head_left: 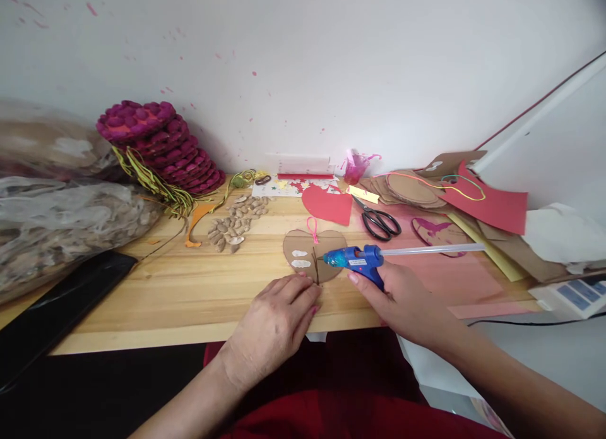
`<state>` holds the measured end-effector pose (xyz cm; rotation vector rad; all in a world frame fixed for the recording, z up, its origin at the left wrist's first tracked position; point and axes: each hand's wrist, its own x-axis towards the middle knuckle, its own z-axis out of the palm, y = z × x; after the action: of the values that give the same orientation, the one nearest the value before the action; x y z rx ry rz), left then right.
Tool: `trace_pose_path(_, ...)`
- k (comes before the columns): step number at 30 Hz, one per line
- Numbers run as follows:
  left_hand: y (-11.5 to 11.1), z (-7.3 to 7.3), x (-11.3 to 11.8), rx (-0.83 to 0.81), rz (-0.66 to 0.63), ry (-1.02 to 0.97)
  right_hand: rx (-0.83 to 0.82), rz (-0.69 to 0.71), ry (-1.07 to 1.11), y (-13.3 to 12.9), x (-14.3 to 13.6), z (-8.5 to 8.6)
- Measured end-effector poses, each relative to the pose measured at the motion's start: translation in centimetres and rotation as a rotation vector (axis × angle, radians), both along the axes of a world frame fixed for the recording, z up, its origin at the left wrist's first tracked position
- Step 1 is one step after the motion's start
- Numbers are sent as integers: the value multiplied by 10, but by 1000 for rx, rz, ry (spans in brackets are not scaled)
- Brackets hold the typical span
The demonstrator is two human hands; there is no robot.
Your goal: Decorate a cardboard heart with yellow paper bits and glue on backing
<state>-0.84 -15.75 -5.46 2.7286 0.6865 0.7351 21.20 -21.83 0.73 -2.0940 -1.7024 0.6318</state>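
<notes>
A blue hot glue gun (355, 260) is gripped in my right hand (402, 300), a long clear glue stick (433, 249) jutting from its back. Its nozzle points left, over the middle of a brown cardboard apple-like shape (329, 271). Two white patches show on the cardboard's left half, and a pink loop (312, 229) stands at its top. A thin dark brown string or stem (317, 265) runs down the middle. My left hand (281, 309) is at the cardboard's lower edge, fingers pressed together near the stem's lower end; whatever they pinch is hidden.
Peanut shells (237, 221) lie left of the cardboard. Black-handled scissors (381, 223) and red paper (329, 205) are behind it. A stack of purple-topped pieces (161, 145) leans at the back left, beside a plastic bag of shells (71, 227). Cardboard discs (416, 189) lie right.
</notes>
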Motion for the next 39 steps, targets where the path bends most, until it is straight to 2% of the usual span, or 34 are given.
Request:
trace_pose_path(27, 1, 0, 0, -20, 0, 3, 50, 91, -265, 20, -1, 2)
trace_pose_path(39, 1, 0, 1, -12, -7, 0, 12, 116, -293, 10, -1, 11)
